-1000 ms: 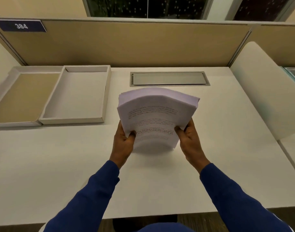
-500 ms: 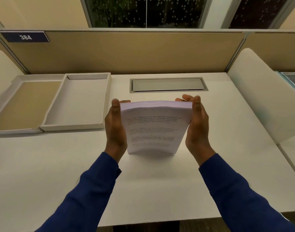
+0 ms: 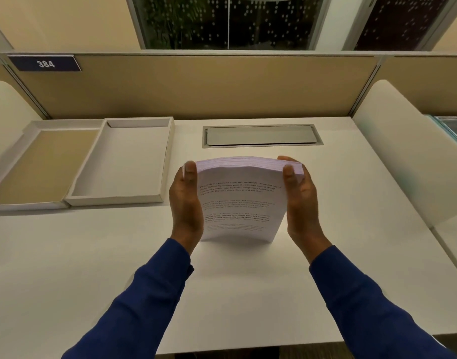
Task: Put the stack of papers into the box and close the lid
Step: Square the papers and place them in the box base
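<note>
A thick stack of printed papers stands on its lower edge on the white desk, tilted towards me. My left hand presses its left side and my right hand presses its right side, thumbs on the front sheet. The white box lies open to the left of the stack, with nothing inside. Its lid, tan on the inside, lies flat against the box's left side.
A grey cable hatch is set into the desk behind the stack. A tan partition with a "384" plate closes the back. White side dividers stand on the right and far left.
A second ago I gripped the stack's lower corners and its sheets fanned out; my hands have since slid up its sides, and the stack now stands squared on the desk.
</note>
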Tool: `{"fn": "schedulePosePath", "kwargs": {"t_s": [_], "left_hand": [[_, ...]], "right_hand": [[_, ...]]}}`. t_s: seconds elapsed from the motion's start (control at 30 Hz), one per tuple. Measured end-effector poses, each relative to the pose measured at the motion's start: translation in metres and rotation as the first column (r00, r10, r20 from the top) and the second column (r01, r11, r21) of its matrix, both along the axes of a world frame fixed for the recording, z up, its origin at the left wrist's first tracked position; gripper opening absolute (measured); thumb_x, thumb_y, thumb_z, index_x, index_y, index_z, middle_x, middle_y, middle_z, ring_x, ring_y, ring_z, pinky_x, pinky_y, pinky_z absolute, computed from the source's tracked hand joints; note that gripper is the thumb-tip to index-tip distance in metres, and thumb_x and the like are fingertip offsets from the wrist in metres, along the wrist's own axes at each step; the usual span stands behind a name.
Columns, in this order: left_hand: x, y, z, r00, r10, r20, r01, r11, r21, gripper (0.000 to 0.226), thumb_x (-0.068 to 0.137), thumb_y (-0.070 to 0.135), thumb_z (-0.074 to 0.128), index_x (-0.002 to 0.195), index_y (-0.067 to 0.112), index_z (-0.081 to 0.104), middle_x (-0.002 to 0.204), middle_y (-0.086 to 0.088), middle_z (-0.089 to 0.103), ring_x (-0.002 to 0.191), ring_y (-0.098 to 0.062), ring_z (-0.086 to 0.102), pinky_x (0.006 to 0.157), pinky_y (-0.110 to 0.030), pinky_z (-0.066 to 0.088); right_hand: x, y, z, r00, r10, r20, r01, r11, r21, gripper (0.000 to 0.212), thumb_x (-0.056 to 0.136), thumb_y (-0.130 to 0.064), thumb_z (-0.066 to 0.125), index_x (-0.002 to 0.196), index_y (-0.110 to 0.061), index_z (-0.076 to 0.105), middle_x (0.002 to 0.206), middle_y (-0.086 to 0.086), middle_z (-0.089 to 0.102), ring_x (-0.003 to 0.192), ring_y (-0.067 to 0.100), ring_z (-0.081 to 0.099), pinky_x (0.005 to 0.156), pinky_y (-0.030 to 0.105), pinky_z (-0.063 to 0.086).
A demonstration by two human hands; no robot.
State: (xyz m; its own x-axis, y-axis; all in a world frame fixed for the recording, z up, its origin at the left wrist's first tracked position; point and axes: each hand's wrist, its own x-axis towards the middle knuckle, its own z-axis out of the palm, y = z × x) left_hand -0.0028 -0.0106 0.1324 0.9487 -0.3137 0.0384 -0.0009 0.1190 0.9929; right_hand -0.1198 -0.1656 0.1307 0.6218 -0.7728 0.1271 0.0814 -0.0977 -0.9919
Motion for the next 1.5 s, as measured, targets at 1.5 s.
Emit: {"fn": "schedulePosePath", "kwargs": {"t_s": [1.5], "left_hand": [[0.057, 0.042, -0.100, 0.989, -0.109, -0.101, 0.137, 0.929, 0.342, 0.018, 0.096, 0.034, 0.067, 0.112, 0.033, 0.060, 0.113, 0.014, 0.074, 0.095, -0.004, 0.074, 0.071, -0.018, 0.058]], "right_hand": [[0.050, -0.021, -0.080, 0.933, 0.289, -0.213, -0.222, 0.931, 0.289, 0.028, 0.096, -0.028, 0.069, 0.123, -0.027, 0.064, 0.116, -0.007, 0.076, 0.101, 0.016, 0.075, 0.081, 0.033, 0.063]]}}
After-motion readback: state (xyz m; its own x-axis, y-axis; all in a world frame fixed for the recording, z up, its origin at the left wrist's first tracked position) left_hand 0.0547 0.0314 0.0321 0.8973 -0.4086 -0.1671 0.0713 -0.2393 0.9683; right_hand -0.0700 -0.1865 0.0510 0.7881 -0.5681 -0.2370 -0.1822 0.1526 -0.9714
